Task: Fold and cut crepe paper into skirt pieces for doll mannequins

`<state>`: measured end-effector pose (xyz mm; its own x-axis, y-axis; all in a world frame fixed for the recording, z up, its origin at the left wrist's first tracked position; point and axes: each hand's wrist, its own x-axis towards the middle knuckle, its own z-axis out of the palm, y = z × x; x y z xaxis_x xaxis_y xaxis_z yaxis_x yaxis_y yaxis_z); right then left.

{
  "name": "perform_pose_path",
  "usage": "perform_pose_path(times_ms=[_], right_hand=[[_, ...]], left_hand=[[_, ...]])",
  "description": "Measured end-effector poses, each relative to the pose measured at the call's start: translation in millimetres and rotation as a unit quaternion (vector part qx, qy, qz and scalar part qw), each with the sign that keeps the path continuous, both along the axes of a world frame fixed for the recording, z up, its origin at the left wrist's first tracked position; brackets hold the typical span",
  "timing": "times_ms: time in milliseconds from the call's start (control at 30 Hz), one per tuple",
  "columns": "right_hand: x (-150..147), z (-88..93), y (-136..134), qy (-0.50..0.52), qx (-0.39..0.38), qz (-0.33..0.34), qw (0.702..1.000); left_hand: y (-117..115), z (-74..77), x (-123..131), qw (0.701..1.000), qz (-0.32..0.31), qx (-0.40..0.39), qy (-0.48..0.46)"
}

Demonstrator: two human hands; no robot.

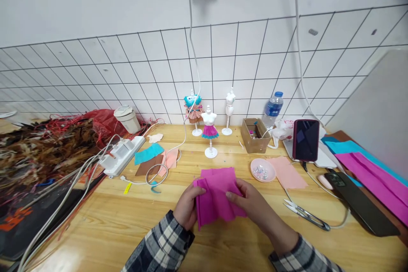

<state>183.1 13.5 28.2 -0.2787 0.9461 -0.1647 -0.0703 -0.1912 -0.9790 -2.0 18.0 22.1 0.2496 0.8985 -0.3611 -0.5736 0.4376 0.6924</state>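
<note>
A piece of magenta fabric (218,195), folded over along its left side, is held up just above the wooden table between both hands. My left hand (188,204) pinches its left edge, thumb on top. On the right part of the cloth my right hand (250,202) has its thumb across the front and the fingers behind. Beyond the fabric stands a small white dress form (209,120) wearing a magenta skirt (210,131) with a turquoise hem. Behind it are a dressed mini form (193,108) in turquoise and brown and a bare white one (229,106).
Thread snips (306,215), a pink dish of small shiny pieces (263,170), a cardboard box (254,136) and phones (305,141) are to the right. Leftward lie turquoise scraps (148,153), a power strip (124,157) and loose cables. A water bottle (273,108) stands by the wall.
</note>
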Motion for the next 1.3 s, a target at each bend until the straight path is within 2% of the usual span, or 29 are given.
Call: perform_pose_path(times_ms=[67,167,300,367,433,500,567,667,733,800,867,967,1067,1133,1200,1300], right_hand=[[8,11.9,0,0.01,0.003,0.023,1.0],[17,26.1,3,0.047,-0.02,0.054,0.997],[24,26.2,12,0.056,-0.041,0.044,0.997],[27,19.2,19,0.0,-0.031,0.043,0.999],[29,10.9,27,-0.105,0.008,0.028,0.994],[31,3.7,34,-0.215,0.055,0.004,0.975],[33,-1.8,41,-0.274,0.077,-0.006,0.959],[32,-8.3,50,-0.282,0.071,-0.013,0.957],[30,-11.6,55,-0.274,0.072,-0.013,0.959],[27,-12.4,59,-0.258,0.076,-0.005,0.963],[24,-9.7,63,-0.241,0.085,0.01,0.967],[25,-0.1,66,-0.227,0.107,0.022,0.968],[30,8.4,68,-0.204,0.123,0.024,0.971],[33,9.7,69,-0.18,0.124,0.021,0.976],[32,7.8,70,-0.158,0.121,0.019,0.98],[26,6.2,74,-0.128,0.119,0.015,0.985]], left_hand=[[2,-2.6,-9,0.999,-0.013,0.02,0.026],[4,-8.3,-24,0.995,-0.075,0.01,0.071],[6,-19.3,-42,0.978,-0.17,0.006,0.124],[7,-21.9,-49,0.961,-0.238,0.034,0.134],[7,-19.6,-55,0.938,-0.317,0.063,0.124],[7,-13.0,-58,0.909,-0.394,0.077,0.111],[8,-4.9,-57,0.884,-0.443,0.096,0.111],[12,1.0,-47,0.87,-0.441,0.148,0.162],[16,-2.4,-34,0.879,-0.389,0.16,0.225],[20,-10.1,-21,0.895,-0.312,0.152,0.28],[22,-17.7,-13,0.903,-0.266,0.149,0.303],[25,-19.5,-13,0.9,-0.282,0.163,0.29],[30,-6.1,-28,0.887,-0.328,0.157,0.286],[37,7.9,-40,0.871,-0.321,0.172,0.328],[46,22.4,-51,0.844,-0.314,0.203,0.385],[63,40.0,-59,0.799,-0.344,0.229,0.437]])
